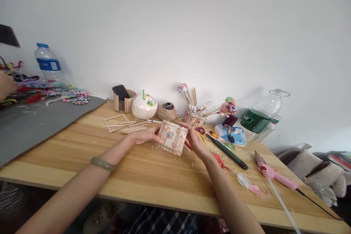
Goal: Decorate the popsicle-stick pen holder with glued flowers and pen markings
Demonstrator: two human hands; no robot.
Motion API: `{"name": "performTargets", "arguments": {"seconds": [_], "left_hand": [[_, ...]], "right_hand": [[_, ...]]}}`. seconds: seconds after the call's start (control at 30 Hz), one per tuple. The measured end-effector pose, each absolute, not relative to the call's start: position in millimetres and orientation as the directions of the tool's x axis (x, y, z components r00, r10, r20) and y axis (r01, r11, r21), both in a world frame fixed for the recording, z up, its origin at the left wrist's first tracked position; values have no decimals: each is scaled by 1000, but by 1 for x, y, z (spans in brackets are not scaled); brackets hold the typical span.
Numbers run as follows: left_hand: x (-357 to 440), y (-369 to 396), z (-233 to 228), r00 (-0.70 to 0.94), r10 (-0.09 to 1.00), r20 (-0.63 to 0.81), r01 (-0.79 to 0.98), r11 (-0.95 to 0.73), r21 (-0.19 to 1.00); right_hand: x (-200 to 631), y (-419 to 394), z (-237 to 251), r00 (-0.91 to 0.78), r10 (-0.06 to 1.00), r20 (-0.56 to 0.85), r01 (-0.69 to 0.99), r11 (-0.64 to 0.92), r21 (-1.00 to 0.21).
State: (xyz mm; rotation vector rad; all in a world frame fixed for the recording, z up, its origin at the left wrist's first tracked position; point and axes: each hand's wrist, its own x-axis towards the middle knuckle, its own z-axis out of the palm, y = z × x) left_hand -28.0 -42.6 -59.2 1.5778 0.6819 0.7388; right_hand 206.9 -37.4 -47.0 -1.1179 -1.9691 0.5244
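Note:
Between my two hands is a small box made of craft sticks (172,138), tilted, with pink, white and blue flowers on the side facing me. My left hand (148,136) grips its left edge, thumb in front. On the opposite edge, my right hand (195,139) holds it from the right, with the fingers partly behind it. Red-and-yellow-handled scissors (202,137) lie partly hidden behind my right hand. Loose craft sticks (119,126) are spread left of the box, behind my left hand. Small wood scraps are scattered around it on the table.
Rightward lie a green cutter (229,152) and a pink glue gun (271,173) with its cord. Along the wall stand a stick holder with a phone (120,93), a white coconut (144,108), twine (167,112) and a large bottle (260,117). Another person's hand (7,86) is far left.

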Motion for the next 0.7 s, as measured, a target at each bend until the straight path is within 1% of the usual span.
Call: {"name": "performTargets", "arguments": {"seconds": [0.17, 0.23, 0.3, 0.37, 0.4, 0.47, 0.6, 0.7], "left_hand": [[-28, -46, -53, 651, 754, 89, 22, -136, 990], [-32, -46, -48, 633, 767, 106, 32, -162, 986], [-34, -47, -38, 572, 806, 153, 44, -216, 975], [-32, -52, -25, 475, 849, 230, 68, -296, 953], [-29, -55, -19, 426, 861, 277, 85, -343, 936], [-18, -64, -8, 387, 862, 327, 126, -401, 907], [6, -80, -2, 439, 835, 331, 233, -462, 856], [13, -83, -6, 433, 840, 327, 300, -477, 826]], "right_hand": [[196, -34, -58, -285, 819, 498, 392, 574, -719], [195, -32, -57, -270, 802, 532, 351, 597, -722], [194, -33, -56, -259, 788, 558, 313, 615, -724], [194, -34, -54, -252, 779, 574, 282, 626, -727], [194, -36, -53, -249, 776, 579, 269, 630, -728], [192, -38, -52, -248, 772, 585, 250, 635, -731], [188, -41, -50, -254, 774, 580, 233, 631, -740], [185, -42, -50, -239, 785, 572, 232, 618, -751]]}}
